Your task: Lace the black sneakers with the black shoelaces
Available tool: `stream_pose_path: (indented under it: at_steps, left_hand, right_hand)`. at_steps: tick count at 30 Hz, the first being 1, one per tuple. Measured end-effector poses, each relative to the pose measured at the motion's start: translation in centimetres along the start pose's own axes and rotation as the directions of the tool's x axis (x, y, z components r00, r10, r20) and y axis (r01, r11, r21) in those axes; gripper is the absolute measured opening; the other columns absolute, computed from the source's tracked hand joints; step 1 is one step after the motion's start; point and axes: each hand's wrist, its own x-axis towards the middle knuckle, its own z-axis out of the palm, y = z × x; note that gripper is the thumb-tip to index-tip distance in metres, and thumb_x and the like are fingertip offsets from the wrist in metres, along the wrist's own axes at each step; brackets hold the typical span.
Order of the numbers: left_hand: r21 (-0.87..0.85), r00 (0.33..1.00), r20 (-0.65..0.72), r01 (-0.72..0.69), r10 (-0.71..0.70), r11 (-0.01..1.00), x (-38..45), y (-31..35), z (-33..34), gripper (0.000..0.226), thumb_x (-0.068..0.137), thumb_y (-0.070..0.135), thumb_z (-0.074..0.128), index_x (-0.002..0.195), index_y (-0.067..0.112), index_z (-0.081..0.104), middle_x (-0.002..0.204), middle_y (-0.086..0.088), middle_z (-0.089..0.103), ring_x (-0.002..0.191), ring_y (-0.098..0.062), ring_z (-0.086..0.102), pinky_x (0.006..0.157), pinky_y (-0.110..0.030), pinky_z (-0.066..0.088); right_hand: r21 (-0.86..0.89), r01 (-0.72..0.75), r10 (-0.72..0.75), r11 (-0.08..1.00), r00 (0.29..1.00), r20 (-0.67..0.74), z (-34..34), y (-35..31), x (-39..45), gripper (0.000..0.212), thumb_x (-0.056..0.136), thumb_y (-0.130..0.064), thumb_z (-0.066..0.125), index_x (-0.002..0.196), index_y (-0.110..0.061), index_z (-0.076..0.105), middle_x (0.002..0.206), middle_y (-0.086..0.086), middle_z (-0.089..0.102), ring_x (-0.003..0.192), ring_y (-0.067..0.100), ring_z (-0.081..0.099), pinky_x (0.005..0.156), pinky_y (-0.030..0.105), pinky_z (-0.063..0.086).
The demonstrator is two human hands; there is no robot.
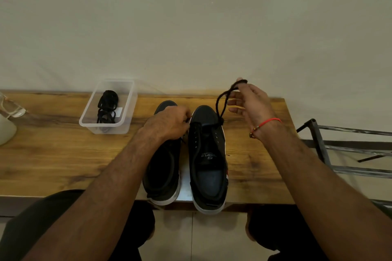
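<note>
Wooden surface [53, 159] against pale wall [191, 17], two black sneakers [206, 154], one clear tub [89, 121], left hand [169, 123] and right hand [252, 101] each pinching the black shoelace [220, 101].

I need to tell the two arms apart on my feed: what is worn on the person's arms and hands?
Both forearms are bare, with no sleeves in view, and neither hand wears a glove. The right hand has a thin red thread bracelet around its wrist, with a small bead or knot on it. The left hand and its wrist show nothing worn.

Right hand [250, 101] lifts a shoelace [222, 99] (looped) above the right sneaker [206, 154]
</note>
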Motion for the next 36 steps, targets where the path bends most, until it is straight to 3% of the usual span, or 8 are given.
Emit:
stream_pose_path:
  at_steps: [5, 7, 9, 13, 16, 28, 32, 36]
  left_hand:
    - [-0.178, 0.976, -0.196, -0.128, 0.093, 0.976, 0.3, 1.7, 1.0, 0.029, 0.102, 0.027, 0.054, 0.128, 0.025, 0.066, 0.122, 0.001, 0.059, 0.105, -0.013, 0.06, 0.086, -0.022, 0.048]
    - [-0.101, 0.981, -0.158, -0.133, 0.116, 0.986, 0.2, 2.1, 2.2, 0.031, 0.101, 0.039, 0.057, 0.129, 0.029, 0.066, 0.129, -0.003, 0.055, 0.121, -0.023, 0.054, 0.104, -0.039, 0.048]
    - [-0.013, 0.992, -0.091, -0.086, 0.085, 0.996, -0.3, 2.4, 3.1, 0.035, 0.099, 0.044, 0.059, 0.131, 0.031, 0.065, 0.137, -0.004, 0.051, 0.13, -0.03, 0.044, 0.11, -0.048, 0.043]
    - [-0.08, 0.971, -0.226, -0.103, 0.082, 0.992, -0.2, 2.8, 3.2, 0.016, 0.099, 0.034, 0.063, 0.109, 0.025, 0.073, 0.12, 0.002, 0.06, 0.114, -0.019, 0.052, 0.1, -0.041, 0.049]
    - [-0.275, 0.974, -0.228, -0.057, -0.007, 0.96, -0.1, 2.9, 2.4, 0.01, 0.102, 0.026, 0.059, 0.099, 0.022, 0.067, 0.101, 0.01, 0.058, 0.088, -0.003, 0.054, 0.077, -0.019, 0.046]
    - [-0.695, 0.976, 0.067, 0.196, -0.209, 0.692, -0.4, 3.5, 1.2, 0.022, 0.101, 0.025, 0.046, 0.097, 0.016, 0.066, 0.092, 0.003, 0.063, 0.078, -0.013, 0.05, 0.068, -0.03, 0.04]
    - [-0.785, 0.971, 0.058, 0.187, -0.23, 0.591, 0.2, 3.1, 1.2, 0.015, 0.101, 0.027, 0.05, 0.1, 0.022, 0.064, 0.087, 0.01, 0.069, 0.076, -0.012, 0.051, 0.06, -0.028, 0.035]
    - [-0.787, 0.981, 0.028, 0.14, -0.192, 0.6, 0.2, 2.8, 1.4, 0.014, 0.104, 0.029, 0.055, 0.115, 0.023, 0.061, 0.09, 0.01, 0.075, 0.071, -0.009, 0.053, 0.058, -0.024, 0.037]
  right_hand:
    - [0.297, -0.117, -0.057, 0.948, 0.853, 0.519, 0.6, -0.6, -1.5, 0.066, 0.089, 0.021, 0.042, 0.141, -0.02, 0.047, 0.138, 0.012, 0.061, 0.127, 0.032, 0.059, 0.105, 0.045, 0.049]
    - [0.053, 0.109, -0.122, 0.993, 0.865, 0.487, 0.9, -0.6, -1.4, 0.08, 0.083, 0.029, 0.035, 0.141, -0.024, 0.048, 0.143, 0.005, 0.058, 0.134, 0.021, 0.052, 0.109, 0.038, 0.045]
    - [-0.454, 0.35, -0.181, 0.819, 0.909, 0.374, 1.1, 0.1, -1.0, 0.077, 0.082, 0.025, 0.036, 0.137, -0.026, 0.053, 0.133, -0.003, 0.061, 0.127, 0.013, 0.053, 0.106, 0.031, 0.045]
    - [-0.811, 0.227, -0.07, 0.539, 0.972, 0.225, 0.5, 2.1, -0.3, 0.032, 0.09, -0.005, 0.063, 0.115, -0.022, 0.054, 0.092, -0.005, 0.058, 0.093, 0.019, 0.058, 0.074, 0.029, 0.049]
    - [-0.905, 0.156, 0.103, 0.397, 0.972, 0.213, 0.2, 2.3, -0.4, 0.018, 0.092, -0.029, 0.07, 0.101, -0.016, 0.061, 0.094, 0.001, 0.062, 0.094, 0.019, 0.058, 0.076, 0.031, 0.047]
    - [-0.782, 0.213, 0.019, 0.585, 0.961, 0.276, 0.9, 2.9, -0.5, 0.022, 0.098, -0.023, 0.059, 0.078, -0.015, 0.062, 0.074, -0.002, 0.056, 0.072, 0.012, 0.051, 0.057, 0.022, 0.038]
    - [-0.685, 0.183, -0.029, 0.705, 0.973, 0.23, 1.1, 3.4, -0.2, 0.016, 0.095, -0.027, 0.062, 0.086, -0.014, 0.065, 0.086, -0.002, 0.064, 0.085, 0.016, 0.06, 0.073, 0.033, 0.05]
    - [-0.801, 0.319, -0.049, 0.507, 0.938, 0.342, 1.5, 3.9, -0.3, 0.024, 0.091, -0.035, 0.071, 0.106, -0.016, 0.07, 0.104, -0.003, 0.066, 0.094, 0.012, 0.058, 0.079, 0.027, 0.048]
